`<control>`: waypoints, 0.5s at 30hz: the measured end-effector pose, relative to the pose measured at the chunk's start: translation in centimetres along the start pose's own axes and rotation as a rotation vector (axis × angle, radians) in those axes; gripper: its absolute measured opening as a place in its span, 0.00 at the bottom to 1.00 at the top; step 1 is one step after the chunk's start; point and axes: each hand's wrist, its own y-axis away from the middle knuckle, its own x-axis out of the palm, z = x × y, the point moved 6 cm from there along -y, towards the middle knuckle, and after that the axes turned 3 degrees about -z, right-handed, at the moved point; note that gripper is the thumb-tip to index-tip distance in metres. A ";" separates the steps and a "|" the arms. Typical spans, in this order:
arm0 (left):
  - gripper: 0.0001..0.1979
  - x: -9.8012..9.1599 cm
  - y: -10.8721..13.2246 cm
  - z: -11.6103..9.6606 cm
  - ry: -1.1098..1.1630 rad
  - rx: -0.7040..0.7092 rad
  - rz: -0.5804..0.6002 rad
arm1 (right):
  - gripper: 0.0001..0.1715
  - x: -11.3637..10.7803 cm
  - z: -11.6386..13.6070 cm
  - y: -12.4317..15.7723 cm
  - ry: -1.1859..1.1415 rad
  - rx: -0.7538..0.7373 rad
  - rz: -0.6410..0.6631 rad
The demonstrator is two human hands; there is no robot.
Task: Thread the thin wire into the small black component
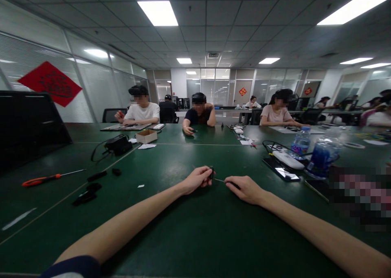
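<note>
Over the green table [195, 237], my left hand [198, 178] pinches a small black part [211, 172] and holds it upright between thumb and fingers. My right hand [246, 188] is closed around a thin screwdriver [219, 180], its dark handle mostly hidden in the palm. The metal shaft points left, and its tip reaches the black part or lies just beside it; I cannot tell which. Further left lie several loose black pieces [97, 176] and an orange-and-black screwdriver [55, 178].
A small open box [146, 136] and a black device with a cable [118, 145] stand at the back left. On the right are phones [282, 171], a white device [287, 159] and water bottles [324, 154]. A monitor [27, 131] stands far left. Several people sit across the table.
</note>
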 end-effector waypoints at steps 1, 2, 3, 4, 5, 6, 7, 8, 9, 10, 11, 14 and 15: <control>0.23 0.0 0.0 0.0 -0.003 0.004 0.004 | 0.16 0.0 0.0 0.0 0.000 0.001 0.000; 0.22 0.1 0.0 -0.1 -0.005 0.009 0.011 | 0.16 0.0 0.0 0.0 0.001 0.001 0.000; 0.22 0.1 0.0 -0.1 -0.006 0.015 0.018 | 0.16 0.0 0.0 0.0 0.001 0.002 0.001; 0.22 0.2 0.0 -0.1 -0.006 0.019 0.023 | 0.16 0.0 0.0 0.0 0.003 0.003 0.002; 0.22 0.2 0.0 -0.2 -0.008 0.021 0.027 | 0.17 0.0 0.0 0.0 0.004 0.005 0.003; 0.21 0.2 0.0 -0.2 -0.011 0.022 0.029 | 0.17 0.0 0.0 0.0 0.005 0.006 0.004; 0.21 0.2 0.0 -0.3 -0.015 0.023 0.030 | 0.17 0.1 0.0 0.0 0.007 0.008 0.004; 0.21 0.2 0.1 -0.3 -0.020 0.024 0.031 | 0.17 0.1 0.0 0.0 0.008 0.009 0.004; 0.21 0.2 0.1 -0.4 -0.025 0.025 0.032 | 0.17 0.1 0.0 0.0 0.010 0.011 0.002; 0.21 0.2 0.1 -0.4 -0.029 0.026 0.034 | 0.17 0.1 -0.1 0.0 0.011 0.013 0.002; 0.21 0.3 0.1 -0.4 -0.032 0.027 0.035 | 0.17 0.1 -0.1 0.0 0.011 0.014 0.003; 0.21 0.3 0.2 -0.5 -0.032 0.030 0.038 | 0.17 0.1 0.0 0.0 0.007 0.015 0.007; 0.21 0.3 0.2 -0.5 -0.031 0.032 0.040 | 0.17 0.1 0.0 0.0 0.007 0.014 0.009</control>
